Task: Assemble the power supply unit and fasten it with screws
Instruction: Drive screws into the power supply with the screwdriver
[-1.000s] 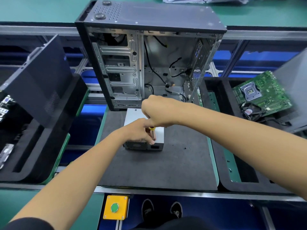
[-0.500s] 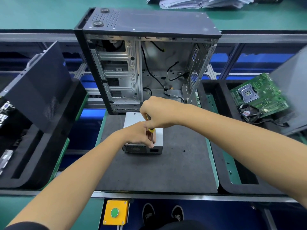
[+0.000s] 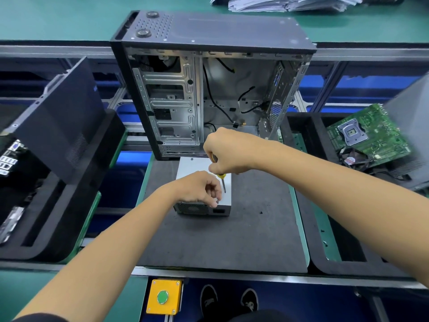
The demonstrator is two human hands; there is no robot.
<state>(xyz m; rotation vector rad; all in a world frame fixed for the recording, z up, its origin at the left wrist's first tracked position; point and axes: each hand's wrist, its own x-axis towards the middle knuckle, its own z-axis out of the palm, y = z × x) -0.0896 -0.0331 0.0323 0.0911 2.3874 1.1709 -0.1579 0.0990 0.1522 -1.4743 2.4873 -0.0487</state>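
A silver power supply unit lies on the grey foam mat, just in front of the open computer case. My right hand grips a yellow-handled screwdriver, its shaft pointing down above the unit's top. My left hand hovers over the unit's near end and pinches a small dark screw at its fingertips, just below the screwdriver tip. A loose dark screw lies on the mat to the right.
A black foam tray with a dark case panel stands at the left. At the right, a tray holds a green motherboard and a fan. A yellow box with a green button sits under the near edge. Papers lie far back.
My right hand lifted the screwdriver off my left hand's grasp. My left hand let go of the shaft and now shows a screw at its fingertips.
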